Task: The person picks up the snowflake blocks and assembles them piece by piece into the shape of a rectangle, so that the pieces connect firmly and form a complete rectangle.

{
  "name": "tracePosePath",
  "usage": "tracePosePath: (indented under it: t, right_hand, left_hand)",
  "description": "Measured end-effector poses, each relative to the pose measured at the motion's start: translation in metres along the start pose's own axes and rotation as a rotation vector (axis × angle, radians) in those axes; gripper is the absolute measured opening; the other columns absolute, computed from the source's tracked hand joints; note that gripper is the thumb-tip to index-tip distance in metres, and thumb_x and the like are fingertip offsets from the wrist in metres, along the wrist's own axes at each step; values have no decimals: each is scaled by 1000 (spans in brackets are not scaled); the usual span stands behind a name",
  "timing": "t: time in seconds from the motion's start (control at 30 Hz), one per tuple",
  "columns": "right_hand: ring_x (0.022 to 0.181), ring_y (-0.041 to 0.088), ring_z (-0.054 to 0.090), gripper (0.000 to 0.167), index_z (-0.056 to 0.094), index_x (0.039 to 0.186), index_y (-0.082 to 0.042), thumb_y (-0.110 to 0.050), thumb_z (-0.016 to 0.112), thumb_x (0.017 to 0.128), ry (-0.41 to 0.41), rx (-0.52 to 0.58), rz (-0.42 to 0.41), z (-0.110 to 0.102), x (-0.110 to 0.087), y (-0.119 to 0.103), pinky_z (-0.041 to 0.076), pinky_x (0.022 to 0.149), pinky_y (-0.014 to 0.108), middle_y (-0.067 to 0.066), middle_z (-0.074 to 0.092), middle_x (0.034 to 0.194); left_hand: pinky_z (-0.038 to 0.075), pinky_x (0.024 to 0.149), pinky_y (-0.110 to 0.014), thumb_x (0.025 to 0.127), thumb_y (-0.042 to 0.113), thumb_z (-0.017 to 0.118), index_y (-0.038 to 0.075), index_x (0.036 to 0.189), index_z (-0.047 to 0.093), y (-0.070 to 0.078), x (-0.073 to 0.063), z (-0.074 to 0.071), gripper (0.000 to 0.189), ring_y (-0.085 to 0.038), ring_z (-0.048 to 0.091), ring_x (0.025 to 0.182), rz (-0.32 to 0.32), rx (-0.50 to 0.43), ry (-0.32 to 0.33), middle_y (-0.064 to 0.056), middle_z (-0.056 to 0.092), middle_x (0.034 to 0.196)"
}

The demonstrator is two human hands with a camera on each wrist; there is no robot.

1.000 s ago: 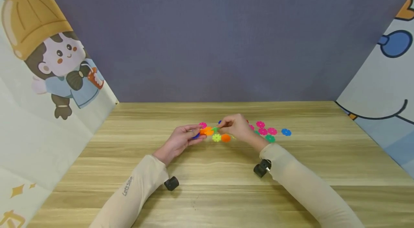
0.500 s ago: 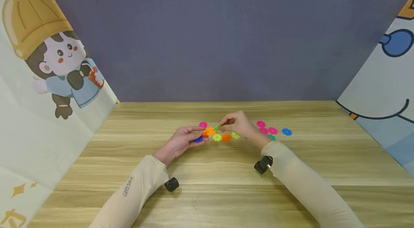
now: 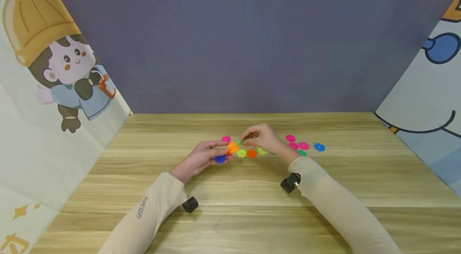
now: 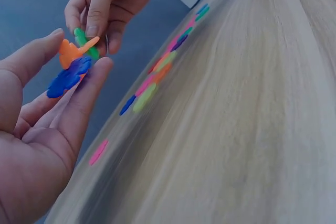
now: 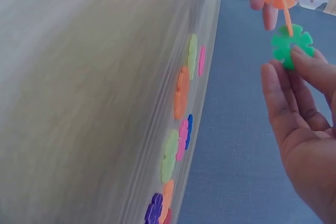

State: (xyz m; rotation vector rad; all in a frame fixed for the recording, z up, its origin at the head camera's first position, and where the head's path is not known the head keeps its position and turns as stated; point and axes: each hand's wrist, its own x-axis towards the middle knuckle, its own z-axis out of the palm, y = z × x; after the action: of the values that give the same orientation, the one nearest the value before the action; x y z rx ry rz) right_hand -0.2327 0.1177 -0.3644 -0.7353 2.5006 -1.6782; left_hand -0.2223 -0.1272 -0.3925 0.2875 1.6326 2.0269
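My left hand [image 3: 205, 156] holds a small joined cluster of notched plastic snowflake discs between thumb and fingers. In the left wrist view, a blue disc [image 4: 69, 77] sits at its near end, with orange discs [image 4: 71, 53] behind it. The thumb and fingers of my right hand [image 3: 263, 138] pinch a green snowflake disc [image 5: 293, 45]. In the right wrist view, the green disc's notched rim meets the edge of an orange disc [image 5: 286, 14] that stands crosswise to another orange one. Both hands are raised above the table, close together.
Loose snowflake discs lie on the wooden table [image 3: 230, 190]: a yellow-green disc [image 3: 241, 153], an orange disc [image 3: 251, 153], pink discs [image 3: 303, 146] and a blue disc [image 3: 319, 147] among them. A dark upright panel [image 3: 230, 46] stands behind the table.
The held cluster has turned, so the blue disc shows lower below the left fingers. In my right hand the green disc has tilted toward edge-on against the orange one.
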Motion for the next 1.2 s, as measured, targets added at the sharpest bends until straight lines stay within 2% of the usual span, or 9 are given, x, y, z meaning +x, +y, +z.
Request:
tracePosePath:
  t: [0.2,0.33,0.57,0.8,0.9,1.03,1.2]
  right_hand:
    - [80,23,72,16,72,101,12,9,72,85,-29,28,-14,5,4,-2,62,73,43,19,74,93]
    - [82,22,72,24,68,108,14,9,72,85,-46,71,-8,8,6,-2,61,77,44,21,73,96]
    - [84,22,69,32,64,118,12,9,71,87,-1,93,67,10,13,-1,62,76,39,26,68,103]
    - [76,23,70,39,63,120,11,8,74,84,59,84,133,14,27,4,61,76,45,21,70,97]
    - [75,24,71,42,61,123,11,7,75,84,58,66,170,17,34,6,62,75,42,24,70,99]
    - [81,28,72,43,61,126,10,5,75,85,47,46,211,21,40,8,61,77,38,24,70,103]
    - [80,30,70,43,59,124,14,10,72,83,33,77,238,31,49,15,62,74,37,25,68,99]
  left_hand:
    - [59,85,-36,97,-2,56,0,151,37,-1,-3,-5,58,-21,72,89,-30,43,-65,-23,71,106]
    - [58,88,-39,98,0,56,1,152,37,1,-6,-8,57,-21,72,92,-16,62,-78,-26,69,112]
    - [60,83,-34,97,-2,54,0,151,39,4,-10,-16,55,-21,72,91,1,55,-20,-17,73,100]
    - [59,84,-34,96,-2,54,-2,149,40,6,-13,-26,55,-21,72,93,23,28,41,-28,67,115]
    - [59,84,-34,96,-2,54,-2,149,40,7,-13,-29,55,-22,72,93,30,4,51,-26,69,111]
    - [60,80,-31,98,-1,53,-1,150,39,7,-12,-32,53,-21,72,93,37,-5,62,-25,69,110]
    - [60,76,-28,100,0,51,-2,151,35,7,-12,-35,53,-19,73,92,46,-11,73,-19,72,104]
